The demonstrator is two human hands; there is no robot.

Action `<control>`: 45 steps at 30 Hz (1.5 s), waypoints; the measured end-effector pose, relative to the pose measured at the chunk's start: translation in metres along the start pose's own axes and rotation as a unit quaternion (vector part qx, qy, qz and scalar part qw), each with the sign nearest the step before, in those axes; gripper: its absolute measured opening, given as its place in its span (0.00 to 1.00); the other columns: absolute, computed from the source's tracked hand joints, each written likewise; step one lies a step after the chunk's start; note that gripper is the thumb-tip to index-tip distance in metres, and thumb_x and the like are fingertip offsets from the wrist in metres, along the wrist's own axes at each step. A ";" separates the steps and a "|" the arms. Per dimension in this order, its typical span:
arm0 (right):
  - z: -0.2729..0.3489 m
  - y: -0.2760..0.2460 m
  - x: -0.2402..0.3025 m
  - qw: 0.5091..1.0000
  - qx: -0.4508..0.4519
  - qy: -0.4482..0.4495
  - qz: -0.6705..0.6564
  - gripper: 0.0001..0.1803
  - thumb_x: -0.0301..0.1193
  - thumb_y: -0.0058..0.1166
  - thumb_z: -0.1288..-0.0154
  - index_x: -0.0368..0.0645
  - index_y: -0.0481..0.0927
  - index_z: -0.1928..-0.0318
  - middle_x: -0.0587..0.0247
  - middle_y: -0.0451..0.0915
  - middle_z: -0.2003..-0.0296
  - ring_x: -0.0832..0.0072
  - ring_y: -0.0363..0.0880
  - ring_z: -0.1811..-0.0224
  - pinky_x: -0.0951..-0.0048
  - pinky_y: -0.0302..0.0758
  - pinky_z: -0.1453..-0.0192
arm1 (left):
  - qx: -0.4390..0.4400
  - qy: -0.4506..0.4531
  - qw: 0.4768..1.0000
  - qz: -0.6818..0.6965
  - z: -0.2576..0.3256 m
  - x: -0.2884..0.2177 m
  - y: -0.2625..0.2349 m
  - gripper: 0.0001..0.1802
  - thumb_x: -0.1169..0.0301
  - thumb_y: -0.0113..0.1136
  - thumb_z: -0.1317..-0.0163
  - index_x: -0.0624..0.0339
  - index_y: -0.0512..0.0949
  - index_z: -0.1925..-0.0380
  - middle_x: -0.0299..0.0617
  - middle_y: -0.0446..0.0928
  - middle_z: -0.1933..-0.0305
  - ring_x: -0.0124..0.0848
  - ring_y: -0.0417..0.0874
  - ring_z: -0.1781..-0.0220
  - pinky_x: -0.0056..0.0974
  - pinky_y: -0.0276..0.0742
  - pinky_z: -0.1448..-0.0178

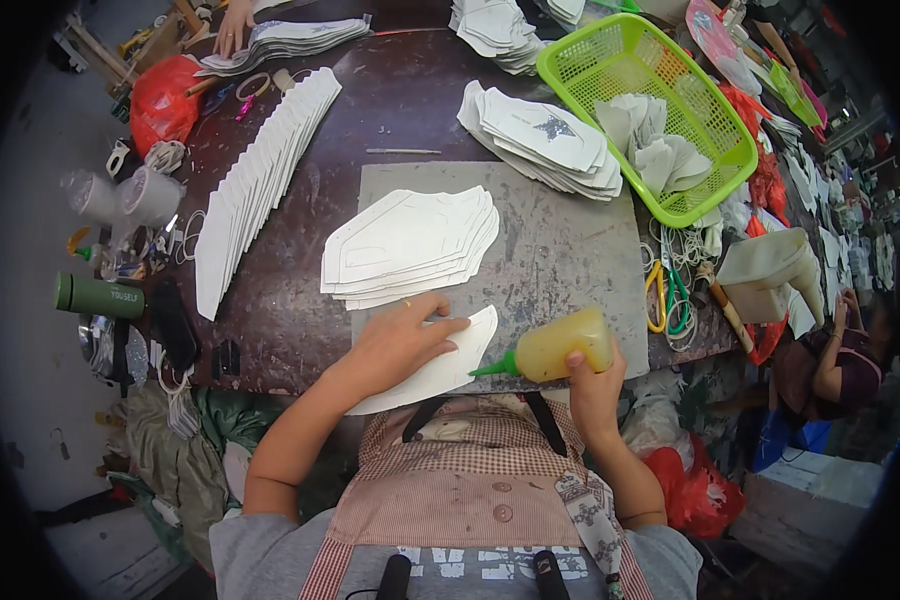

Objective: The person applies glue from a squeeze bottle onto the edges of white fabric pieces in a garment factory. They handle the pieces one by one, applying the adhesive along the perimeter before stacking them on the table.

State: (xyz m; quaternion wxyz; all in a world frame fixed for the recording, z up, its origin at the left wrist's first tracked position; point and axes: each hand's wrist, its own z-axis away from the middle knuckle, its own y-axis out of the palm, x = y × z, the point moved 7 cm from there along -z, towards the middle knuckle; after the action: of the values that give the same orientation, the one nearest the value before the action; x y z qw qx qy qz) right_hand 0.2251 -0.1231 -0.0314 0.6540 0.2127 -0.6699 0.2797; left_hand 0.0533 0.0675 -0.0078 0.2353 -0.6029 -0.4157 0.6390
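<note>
Fingers spread, my left hand (402, 345) lies on a single white cut piece (478, 345) at the near edge of the table. My right hand (595, 385) is wrapped round a squeeze bottle (560, 345) of yellowish liquid. The bottle is tilted, and its green nozzle points left, with the tip at the piece's right edge; I cannot tell whether it touches. Just beyond my left hand, a stack of white pieces (410, 240) with drawn outlines is fanned out on a grey board (560, 240).
A long fanned row of white pieces (270, 190) lies left; a star-marked stack (545, 145) lies far right beside a green basket (580, 95). Scissors (655, 297), a pen (403, 151) and a green bottle (100, 296) lie around. Another person's hand (234, 28) touches pieces at far left.
</note>
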 end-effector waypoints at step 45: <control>-0.081 -0.068 -0.069 0.875 -0.030 0.032 -0.482 0.33 0.50 0.56 0.32 0.43 0.67 0.35 0.56 0.77 0.45 0.62 0.80 0.48 0.62 0.82 0.42 | -0.513 -0.366 0.759 -0.163 0.201 0.306 -0.176 0.25 0.67 0.71 0.47 0.61 0.79 0.47 0.48 0.75 0.51 0.48 0.73 0.45 0.46 0.69 0.39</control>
State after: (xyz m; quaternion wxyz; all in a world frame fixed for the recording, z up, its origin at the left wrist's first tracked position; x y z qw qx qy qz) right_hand 0.3346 -0.1275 -0.0949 0.7350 0.4806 -0.4709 -0.0840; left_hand -0.2257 0.3590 -0.0544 -0.1786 -0.2761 -0.8280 0.4542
